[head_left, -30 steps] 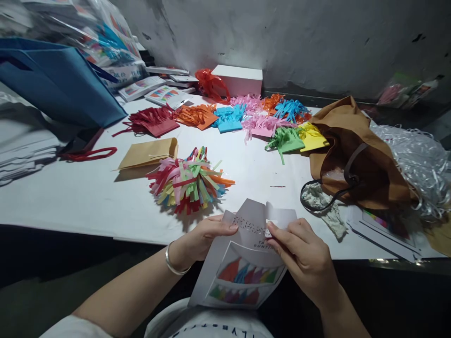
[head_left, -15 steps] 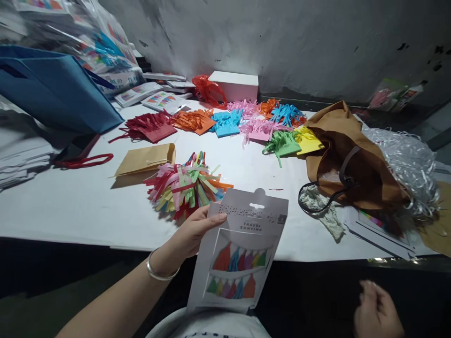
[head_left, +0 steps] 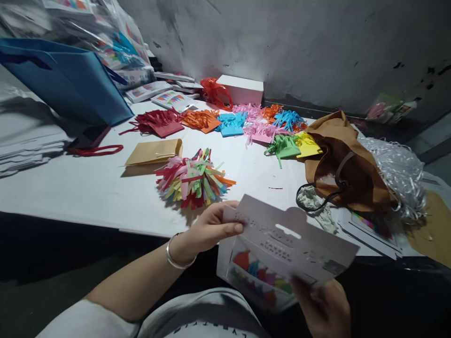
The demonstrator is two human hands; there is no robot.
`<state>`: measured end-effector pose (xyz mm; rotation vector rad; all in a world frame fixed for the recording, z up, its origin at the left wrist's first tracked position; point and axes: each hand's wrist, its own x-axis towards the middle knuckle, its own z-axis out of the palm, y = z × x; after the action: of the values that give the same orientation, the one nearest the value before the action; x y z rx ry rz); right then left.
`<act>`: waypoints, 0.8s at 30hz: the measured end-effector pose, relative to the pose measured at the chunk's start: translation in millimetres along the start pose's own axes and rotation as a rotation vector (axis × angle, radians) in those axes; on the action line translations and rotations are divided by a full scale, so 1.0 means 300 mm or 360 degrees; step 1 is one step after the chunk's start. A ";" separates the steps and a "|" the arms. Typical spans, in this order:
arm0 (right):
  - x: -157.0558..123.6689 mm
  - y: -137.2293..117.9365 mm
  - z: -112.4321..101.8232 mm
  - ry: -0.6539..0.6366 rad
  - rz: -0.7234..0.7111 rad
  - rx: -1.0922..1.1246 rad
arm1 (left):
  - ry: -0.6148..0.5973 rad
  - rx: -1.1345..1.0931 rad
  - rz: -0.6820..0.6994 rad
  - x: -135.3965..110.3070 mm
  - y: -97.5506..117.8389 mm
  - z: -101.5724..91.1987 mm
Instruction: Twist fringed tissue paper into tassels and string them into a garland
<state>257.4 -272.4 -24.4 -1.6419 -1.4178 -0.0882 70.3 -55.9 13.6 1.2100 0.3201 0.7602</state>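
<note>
Here was the card box [head_left: 280, 246], between both hands at the table's [head_left: 105, 192] near edge, its long axis slanting down toward the shirt [head_left: 218, 310]; the left hand [head_left: 211, 229] gripped its upper left edge; the right hand [head_left: 322, 303], blurred, met its lower right, grip impossible to tell; the brown bag [head_left: 368, 180] gaped, clear plastic [head_left: 326, 180] inside; the blue bag's [head_left: 73, 89] contents were hidden.

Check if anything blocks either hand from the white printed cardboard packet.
Nothing visible: the left hand grips the white printed cardboard packet; the blurred right hand is at its lower right, contact unclear.
</note>
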 end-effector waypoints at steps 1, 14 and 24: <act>0.056 -0.049 0.013 0.0053 -0.0087 -0.0080 | 0.0150 0.0156 0.0177 -0.004 0.002 0.015; 0.213 -0.326 0.322 -0.0391 -0.0747 0.0602 | 0.0819 0.0165 0.0068 -0.171 0.179 -0.044; 0.367 -0.261 0.331 0.0275 -0.0702 0.0058 | 0.0391 -0.0013 -0.0363 -0.162 0.302 -0.210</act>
<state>182.0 -133.0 30.0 -1.2356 -1.6116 -0.4427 -34.4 -30.0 67.4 1.0519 0.6457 0.7104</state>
